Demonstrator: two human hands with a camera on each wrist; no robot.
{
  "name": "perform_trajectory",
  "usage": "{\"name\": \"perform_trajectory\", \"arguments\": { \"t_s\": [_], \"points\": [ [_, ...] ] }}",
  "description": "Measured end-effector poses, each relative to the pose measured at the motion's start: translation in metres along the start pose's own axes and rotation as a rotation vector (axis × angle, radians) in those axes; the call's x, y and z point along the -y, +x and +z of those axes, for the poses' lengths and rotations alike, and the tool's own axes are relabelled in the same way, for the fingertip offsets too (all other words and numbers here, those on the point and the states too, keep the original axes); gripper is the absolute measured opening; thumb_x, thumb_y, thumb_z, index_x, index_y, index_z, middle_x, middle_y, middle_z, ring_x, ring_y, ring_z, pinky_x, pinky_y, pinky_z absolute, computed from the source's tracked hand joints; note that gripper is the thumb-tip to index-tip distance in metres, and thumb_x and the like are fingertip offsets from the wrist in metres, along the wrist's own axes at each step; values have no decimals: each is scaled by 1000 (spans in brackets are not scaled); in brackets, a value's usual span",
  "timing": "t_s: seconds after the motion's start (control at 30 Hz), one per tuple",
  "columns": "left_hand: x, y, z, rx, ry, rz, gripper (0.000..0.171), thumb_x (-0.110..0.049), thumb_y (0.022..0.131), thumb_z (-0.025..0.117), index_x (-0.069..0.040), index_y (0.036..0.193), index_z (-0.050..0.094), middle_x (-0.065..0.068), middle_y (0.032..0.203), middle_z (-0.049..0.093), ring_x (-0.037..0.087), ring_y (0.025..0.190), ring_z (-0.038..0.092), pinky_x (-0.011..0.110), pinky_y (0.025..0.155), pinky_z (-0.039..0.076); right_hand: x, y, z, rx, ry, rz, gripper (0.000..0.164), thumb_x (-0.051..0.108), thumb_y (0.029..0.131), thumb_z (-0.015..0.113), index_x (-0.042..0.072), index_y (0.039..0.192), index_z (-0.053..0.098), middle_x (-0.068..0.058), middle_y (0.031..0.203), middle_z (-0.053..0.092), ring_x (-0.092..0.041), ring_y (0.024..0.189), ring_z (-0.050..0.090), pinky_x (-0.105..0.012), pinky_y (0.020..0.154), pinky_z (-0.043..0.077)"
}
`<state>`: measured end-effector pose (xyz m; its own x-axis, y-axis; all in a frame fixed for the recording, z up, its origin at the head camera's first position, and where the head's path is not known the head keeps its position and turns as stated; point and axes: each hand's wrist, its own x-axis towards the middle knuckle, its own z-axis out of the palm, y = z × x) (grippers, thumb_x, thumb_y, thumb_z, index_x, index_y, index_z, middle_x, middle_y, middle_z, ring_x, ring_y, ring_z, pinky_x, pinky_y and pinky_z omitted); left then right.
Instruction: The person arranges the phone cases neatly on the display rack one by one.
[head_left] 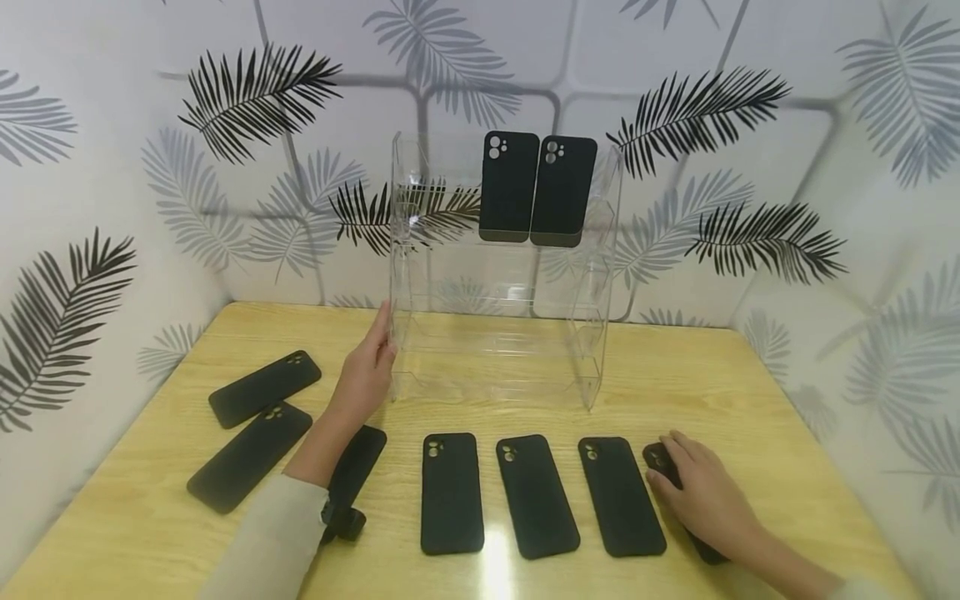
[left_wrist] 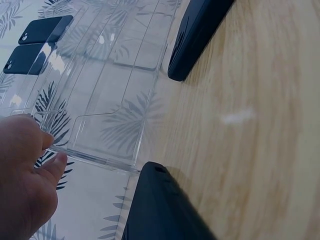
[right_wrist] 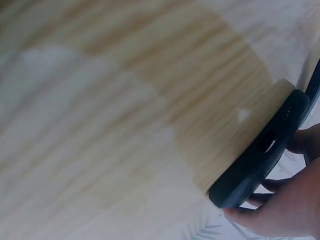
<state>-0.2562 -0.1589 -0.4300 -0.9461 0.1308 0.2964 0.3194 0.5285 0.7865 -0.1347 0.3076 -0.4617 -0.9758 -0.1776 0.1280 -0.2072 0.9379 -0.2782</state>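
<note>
A clear acrylic display rack point(head_left: 401, 275) with several tiers stands at the back of the table. My left hand point(head_left: 366, 373) holds its left side edge; in the left wrist view the thumb and a finger point(left_wrist: 46, 140) pinch that edge. Two black phone cases point(head_left: 508, 187) point(head_left: 564, 192) stand side by side on the rack's top tier. At the right end of the front row my right hand point(head_left: 708, 496) grips a black phone case point(head_left: 697, 542) by its long sides. The right wrist view shows this case point(right_wrist: 260, 155) edge-on between thumb and fingers.
Three black phone cases point(head_left: 452, 493) point(head_left: 537, 496) point(head_left: 622, 496) lie in a row in front of the rack. Two more cases point(head_left: 265, 387) point(head_left: 250, 457) lie at the left, and another case point(head_left: 360, 462) is partly hidden by my left forearm. Leaf-patterned walls surround the wooden table point(head_left: 675, 367).
</note>
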Motion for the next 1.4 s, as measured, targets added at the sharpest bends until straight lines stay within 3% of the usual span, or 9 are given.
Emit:
{"name": "perform_trajectory", "arguments": {
  "t_s": [0.2,0.4,0.53,0.77,1.0,1.23,1.4],
  "points": [
    [0,0,-1,-4,6,3,68,-17,110,40,-40,162,1,7,168,19,36,145,39,48,92,48,3,6,-4,-124,-34,-78,62,23,92,74,-10,139,52,-37,142,47,-57,128,46,-70,103,40],
    [0,0,-2,-11,8,-3,69,-17,110,40,-43,161,1,8,167,21,36,146,38,51,99,48,14,17,-11,-219,-55,-134,60,21,90,77,-8,137,55,-37,139,48,-56,121,51,-67,95,46],
    [0,0,-2,-6,4,-7,70,-15,110,41,-41,161,1,9,167,21,37,143,42,50,93,48,24,26,-17,-244,-39,-144,60,21,91,76,-8,138,54,-35,138,48,-54,118,53,-64,91,49],
    [1,0,-1,-18,23,-3,69,-15,110,42,-38,162,3,11,167,23,38,144,40,55,106,46,44,46,-29,-307,-1,-193,62,21,93,74,-9,141,50,-35,143,44,-53,127,47,-66,98,45],
    [-1,0,-1,-19,33,-6,71,-14,110,42,-40,162,2,15,165,27,39,141,44,51,94,49,69,72,-48,-340,39,-205,66,22,93,74,-9,144,47,-33,149,41,-53,133,42,-67,105,40],
    [-1,1,0,-24,33,4,71,-14,110,42,-42,161,2,12,166,25,37,144,40,55,108,45,95,100,-66,-337,72,-210,67,28,96,70,-5,149,44,-30,153,38,-51,138,39,-67,109,37],
    [-1,1,1,-29,43,-5,73,-12,109,43,-42,161,2,13,165,26,39,144,40,57,109,43,115,121,-77,-354,103,-226,68,32,97,69,-2,150,43,-26,156,37,-49,139,40,-66,108,38]
  ]
}}
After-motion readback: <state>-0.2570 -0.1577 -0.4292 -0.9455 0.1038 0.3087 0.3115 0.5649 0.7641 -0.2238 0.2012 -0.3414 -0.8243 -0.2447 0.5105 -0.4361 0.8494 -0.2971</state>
